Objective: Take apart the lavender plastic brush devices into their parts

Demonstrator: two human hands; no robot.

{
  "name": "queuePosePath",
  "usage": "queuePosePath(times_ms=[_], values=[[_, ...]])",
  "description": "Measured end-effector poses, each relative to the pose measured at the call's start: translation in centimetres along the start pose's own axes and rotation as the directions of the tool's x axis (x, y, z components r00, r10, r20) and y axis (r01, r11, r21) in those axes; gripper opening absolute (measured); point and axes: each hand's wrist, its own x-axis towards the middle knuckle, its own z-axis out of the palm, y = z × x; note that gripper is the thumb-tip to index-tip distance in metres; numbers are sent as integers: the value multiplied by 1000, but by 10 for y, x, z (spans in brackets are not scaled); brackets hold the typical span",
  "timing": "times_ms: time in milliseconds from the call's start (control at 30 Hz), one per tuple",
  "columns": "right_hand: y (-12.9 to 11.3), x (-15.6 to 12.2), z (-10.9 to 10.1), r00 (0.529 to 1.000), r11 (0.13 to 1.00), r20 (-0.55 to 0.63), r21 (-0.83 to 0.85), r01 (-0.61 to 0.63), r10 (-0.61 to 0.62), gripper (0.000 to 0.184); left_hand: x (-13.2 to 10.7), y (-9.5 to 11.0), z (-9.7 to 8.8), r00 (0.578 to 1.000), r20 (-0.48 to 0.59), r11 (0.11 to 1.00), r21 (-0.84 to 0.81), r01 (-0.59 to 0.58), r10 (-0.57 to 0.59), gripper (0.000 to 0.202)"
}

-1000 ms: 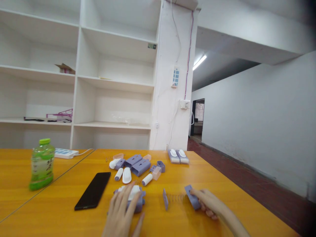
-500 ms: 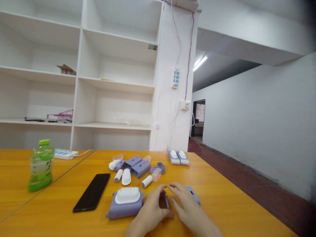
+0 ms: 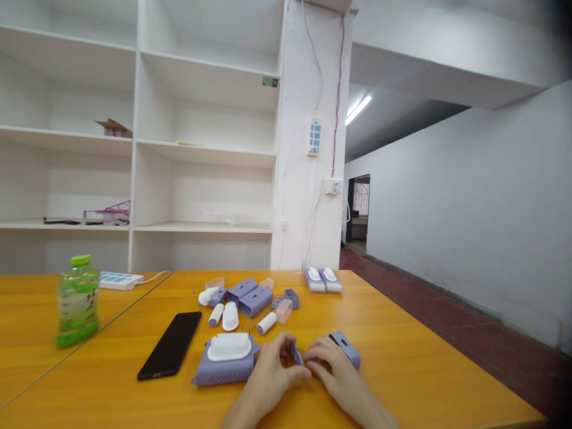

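Observation:
My left hand (image 3: 272, 372) is closed around a small purple plastic piece (image 3: 297, 355), gripping it between thumb and fingers just above the table. Close on its right, my right hand (image 3: 333, 369) has its fingers curled and pinched together at that piece; whatever lies between them is hidden. A purple housing with a white ribbed brush-like top (image 3: 229, 357) sits beside my left hand. Behind my right hand lies a purple hollow case (image 3: 347, 350) with a small hole, partly covered by the hand.
Farther back are purple cases (image 3: 255, 301), white rollers (image 3: 267, 323), a white ribbed part (image 3: 230, 316), clear caps (image 3: 284, 311) and thin springs. Two assembled units (image 3: 322, 281) stand at the far edge. Leftward are a black phone (image 3: 170, 345), a green bottle (image 3: 78, 304) and a power strip (image 3: 120, 280).
My right hand's fingers have curled in and moved down, uncovering more of the case behind. My left hand has turned the small purple piece slightly. The camera view has shifted a little.

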Motion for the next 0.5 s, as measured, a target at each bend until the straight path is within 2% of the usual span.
queuePosePath(times_ms=[133,500], values=[[-1,-2,0,998,997,-41,-63,49,-51,22,4,3,4,999,-36,999,-44,15,-16,34],[-4,-7,-2,946,926,-114,-270,264,-303,35,22,5,10,987,31,941,-298,160,-158,57]])
